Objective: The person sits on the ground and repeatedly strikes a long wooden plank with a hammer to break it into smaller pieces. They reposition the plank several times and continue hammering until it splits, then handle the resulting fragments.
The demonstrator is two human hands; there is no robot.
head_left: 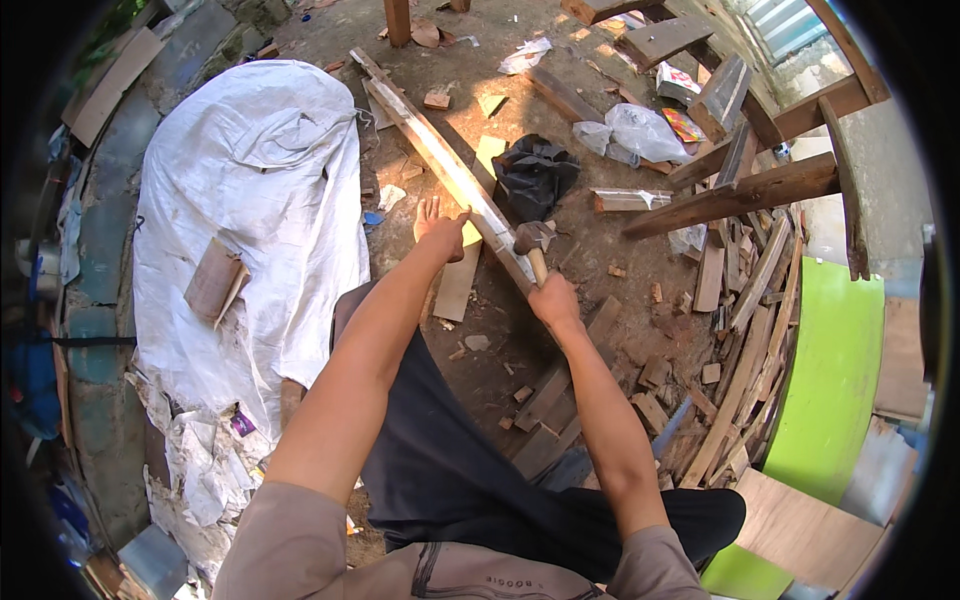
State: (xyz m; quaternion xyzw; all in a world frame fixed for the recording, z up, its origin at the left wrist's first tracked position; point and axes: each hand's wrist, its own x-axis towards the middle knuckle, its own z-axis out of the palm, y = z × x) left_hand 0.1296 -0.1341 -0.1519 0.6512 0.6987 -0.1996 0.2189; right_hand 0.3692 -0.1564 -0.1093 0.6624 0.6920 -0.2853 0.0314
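Observation:
A long, narrow wooden beam [430, 148] with a pale, worn upper face slants from the far middle down toward my right hand. My left hand [438, 232] is at the beam's left side, its fingers stretched out and apart, with one digit touching the edge. In my right hand [555, 298] is a hammer [535, 237], gripped by its light wooden handle. The dark hammer head is close beside the beam's near end; whether they touch I cannot tell. A flat board [456, 288] lies on the ground under the beam.
A large white sack [250, 160] fills the left side, with a brown block [217, 282] on it. Beyond the beam lies a black plastic bag [536, 176]. Wooden framework [750, 195] stands at the right, above piled scrap wood [745, 330] and a green panel [830, 370].

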